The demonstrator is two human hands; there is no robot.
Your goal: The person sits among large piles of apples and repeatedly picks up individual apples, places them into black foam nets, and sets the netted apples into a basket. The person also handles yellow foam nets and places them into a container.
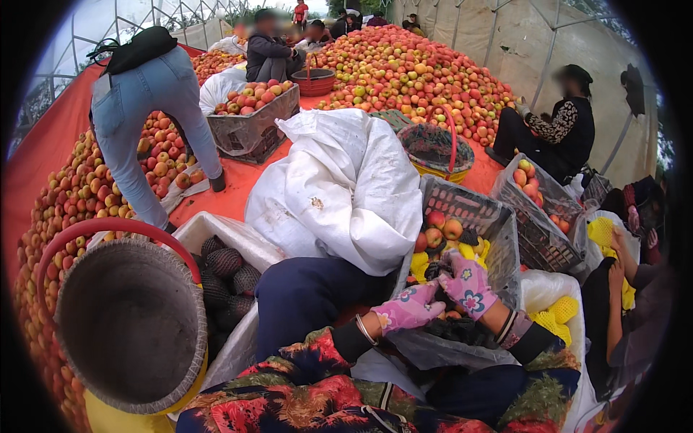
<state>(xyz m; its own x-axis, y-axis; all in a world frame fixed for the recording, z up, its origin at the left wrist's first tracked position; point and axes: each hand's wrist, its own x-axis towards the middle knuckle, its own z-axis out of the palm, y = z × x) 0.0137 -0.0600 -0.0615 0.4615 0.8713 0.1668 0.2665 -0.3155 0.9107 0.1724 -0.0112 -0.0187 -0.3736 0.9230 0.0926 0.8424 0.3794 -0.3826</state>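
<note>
Sheeting (224, 191), orange-red, spread across the ground beyond the black slatted crate (476, 209). Behind that crate, farther off, a large mound of red-and-yellow apples (419, 72), and past it a pale, pole-framed shelter wall (462, 43). Just beyond the crate, a yellow bucket (437, 144) with a red handle. Left of the crate and close against it, a bulky white woven sack (339, 187); farther left, a white-lined container (253, 238) of fruit in black foam nets (225, 263), then a grey-lined bucket (130, 325) with a red hoop handle. To the right of the crate, another crate (538, 227) with apples inside, and a seated person (563, 130) behind.

Inside the landmark crate, loose apples (440, 231) and yellow foam nets (473, 251), lying just beyond the gloved fingers. At the crate's near left part, left hand (411, 307) in a pink flowered glove, fingers together and pointing toward the other hand. Over the crate's middle, right hand (465, 285), similarly gloved, fingers bent. Between the two, right at the fingertips, a dark piece (435, 270), apparently black netting, partly hidden. Cannot tell, for either hand, a firm grip from a light touch.
</note>
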